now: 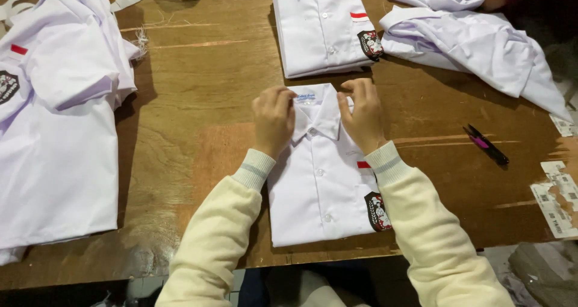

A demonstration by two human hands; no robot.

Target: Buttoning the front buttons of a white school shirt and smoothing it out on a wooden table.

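A folded white shirt lies face up on the brown wooden table, right in front of me, with buttons down the middle, a small red stripe and a dark badge on its pocket. My left hand pinches the left side of its collar. My right hand pinches the right side of the collar. Both wrists wear cream sleeves with grey-banded cuffs.
A second folded white shirt lies just beyond. A heap of unfolded white shirts covers the left side, and a crumpled one lies at the back right. Small black thread snips and paper tags rest at the right edge.
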